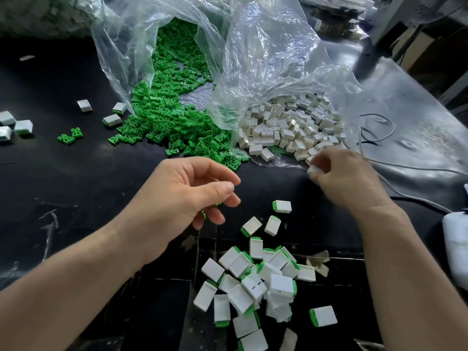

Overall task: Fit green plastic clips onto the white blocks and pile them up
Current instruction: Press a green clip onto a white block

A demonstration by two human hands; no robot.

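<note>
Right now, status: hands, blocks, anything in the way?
Left hand curled round green clip. Right hand pinches white block at mouth of clear bag. Clipped pile loose, nearest the person. Bag film crowds right hand.

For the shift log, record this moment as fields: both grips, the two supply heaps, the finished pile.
clip heap: green clips spilling from a clear bag onto the black table
block heap: white blocks in a second clear bag
left grip: fingers curled over held clips; only bits of green show
right grip: pinches one white block at the block heap's near edge
finished pile: clipped blocks lying between the forearms
strays: a few clipped blocks at far left
</note>
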